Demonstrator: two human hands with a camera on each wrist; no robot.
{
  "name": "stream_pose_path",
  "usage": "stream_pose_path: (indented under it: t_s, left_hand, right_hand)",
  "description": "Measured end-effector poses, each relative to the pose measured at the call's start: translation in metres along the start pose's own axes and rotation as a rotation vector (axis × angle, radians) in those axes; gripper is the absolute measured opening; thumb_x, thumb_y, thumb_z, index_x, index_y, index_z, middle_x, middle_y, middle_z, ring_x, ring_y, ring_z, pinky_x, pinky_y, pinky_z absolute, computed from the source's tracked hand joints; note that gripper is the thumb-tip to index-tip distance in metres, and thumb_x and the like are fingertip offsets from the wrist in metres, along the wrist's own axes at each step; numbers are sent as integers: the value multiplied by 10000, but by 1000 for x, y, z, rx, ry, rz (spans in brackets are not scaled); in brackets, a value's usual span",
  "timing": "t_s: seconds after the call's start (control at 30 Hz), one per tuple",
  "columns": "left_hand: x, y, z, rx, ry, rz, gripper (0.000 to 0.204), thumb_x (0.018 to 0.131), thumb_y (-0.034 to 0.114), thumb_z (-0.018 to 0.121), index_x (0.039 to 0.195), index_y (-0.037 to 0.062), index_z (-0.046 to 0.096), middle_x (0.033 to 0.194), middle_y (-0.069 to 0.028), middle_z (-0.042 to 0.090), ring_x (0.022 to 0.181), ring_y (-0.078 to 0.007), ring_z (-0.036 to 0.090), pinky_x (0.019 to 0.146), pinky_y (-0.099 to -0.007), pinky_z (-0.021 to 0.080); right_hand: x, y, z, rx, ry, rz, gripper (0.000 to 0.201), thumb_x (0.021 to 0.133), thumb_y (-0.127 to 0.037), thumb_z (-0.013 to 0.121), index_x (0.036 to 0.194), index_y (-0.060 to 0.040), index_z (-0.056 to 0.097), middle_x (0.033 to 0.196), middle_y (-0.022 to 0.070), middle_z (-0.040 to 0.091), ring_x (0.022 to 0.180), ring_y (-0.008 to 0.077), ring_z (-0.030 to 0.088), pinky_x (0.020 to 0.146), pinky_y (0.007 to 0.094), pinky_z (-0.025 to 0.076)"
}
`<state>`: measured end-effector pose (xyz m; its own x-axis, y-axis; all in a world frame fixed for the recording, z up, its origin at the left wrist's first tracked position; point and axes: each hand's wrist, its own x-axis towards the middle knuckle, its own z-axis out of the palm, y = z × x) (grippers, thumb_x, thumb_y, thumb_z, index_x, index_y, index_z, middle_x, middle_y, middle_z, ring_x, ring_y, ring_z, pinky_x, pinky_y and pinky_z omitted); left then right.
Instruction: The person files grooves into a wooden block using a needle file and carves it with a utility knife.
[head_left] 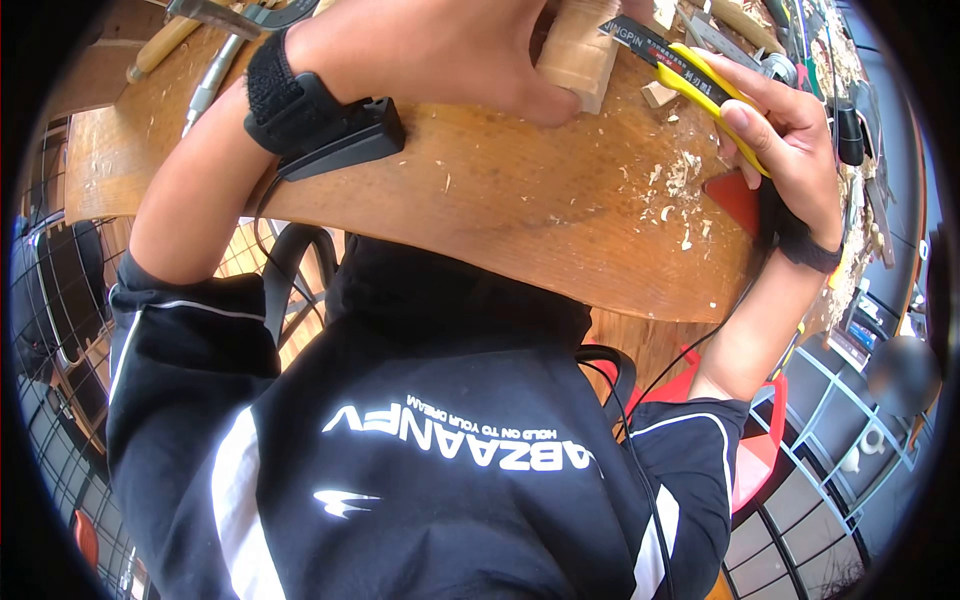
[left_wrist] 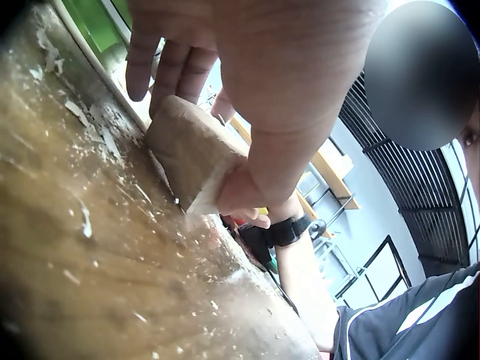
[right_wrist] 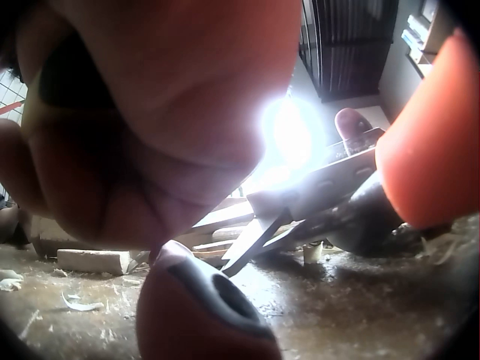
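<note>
At the top of the head view, my left hand (head_left: 450, 50) grips a pale wooden block (head_left: 580, 55), its thumb at the block's near end. In the left wrist view the block (left_wrist: 195, 150) sits close over the table, the other fingers on its far side. My right hand (head_left: 785, 150) holds a yellow-and-black utility knife (head_left: 685, 75), thumb along the handle. The knife's dark blade overlaps the right side of the block in the head view. In the right wrist view, the right hand (right_wrist: 165, 112) fills much of the picture and hides most of the block.
Wood shavings (head_left: 675, 190) are scattered on the wooden table (head_left: 480, 200) beside a red triangular piece (head_left: 733, 200). A small wood offcut (head_left: 658, 95) lies below the knife. Near the left wrist are a black wedge-shaped object (head_left: 350, 145) and a wooden-handled tool (head_left: 165, 45).
</note>
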<state>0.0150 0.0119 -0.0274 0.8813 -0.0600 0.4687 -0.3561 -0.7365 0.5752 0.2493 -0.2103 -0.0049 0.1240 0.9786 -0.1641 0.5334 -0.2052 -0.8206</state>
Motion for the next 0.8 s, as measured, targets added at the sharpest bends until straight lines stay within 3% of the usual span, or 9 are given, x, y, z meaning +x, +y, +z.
stream_pose_path:
  t_s: [0.03, 0.13, 0.27, 0.37, 0.57, 0.63, 0.77, 0.8]
  left_hand:
    - [1, -5, 3, -56, 38, 62, 595, 628, 143, 847, 1159, -23, 637, 974, -187, 665, 906, -344, 639, 829, -395, 536]
    - [-1, 0, -2, 74, 16, 39, 611, 629, 136, 852, 1186, -29, 663, 977, -187, 678, 911, -343, 646, 833, -388, 544]
    - [-2, 15, -10, 8, 62, 65, 579, 628, 119, 850, 1163, -26, 683, 973, -184, 683, 900, -329, 648, 807, -384, 545]
    - [-1, 2, -3, 35, 47, 29, 552, 630, 109, 851, 1143, -18, 691, 960, -173, 677, 866, -315, 638, 769, -375, 539]
    - [-4, 25, -13, 13, 80, -7, 549, 640, 116, 887, 1138, -6, 693, 909, -134, 628, 757, -240, 594, 660, -337, 499]
    - [0, 30, -12, 97, 29, -129, 551, 637, 118, 901, 1135, 5, 694, 912, -128, 619, 738, -217, 586, 638, -328, 489]
    - [-2, 29, -13, 64, 17, -178, 545, 637, 120, 904, 1129, 10, 698, 924, -133, 624, 753, -233, 595, 654, -333, 495]
    - [-4, 27, -13, 20, 53, -109, 545, 638, 120, 904, 1130, 9, 697, 928, -133, 625, 766, -239, 600, 664, -335, 499]
  right_hand:
    - [0, 0, 0, 2, -7, 5, 457, 1020, -244, 636, 1420, -25, 617, 690, -5, 636, 484, 16, 488, 462, 173, 370]
    - [0, -1, 1, -1, -2, 1, 458, 1026, -251, 630, 1424, -25, 614, 688, -4, 631, 478, 16, 489, 459, 173, 372]
    - [2, -1, 1, 2, -7, -12, 456, 1030, -253, 624, 1425, -25, 612, 693, -1, 631, 479, 17, 491, 457, 173, 372]
    - [1, -1, 2, 3, -7, -11, 449, 1037, -249, 616, 1426, -26, 612, 695, -2, 627, 485, 17, 493, 460, 175, 372]
    - [2, -2, 4, 1, 31, -15, 443, 1038, -246, 618, 1422, -25, 616, 694, -2, 627, 494, 15, 491, 465, 179, 370]
    - [2, -1, 5, 20, 36, -6, 441, 1037, -251, 621, 1416, -25, 621, 695, -3, 630, 489, 14, 487, 465, 178, 367]
    - [3, -12, 7, 10, 16, -38, 444, 1035, -251, 622, 1413, -18, 622, 687, -5, 630, 485, 12, 482, 467, 175, 364]
    - [3, -10, 5, 36, -5, -31, 419, 1027, -222, 641, 1409, -50, 636, 717, -12, 646, 497, 8, 482, 465, 175, 373]
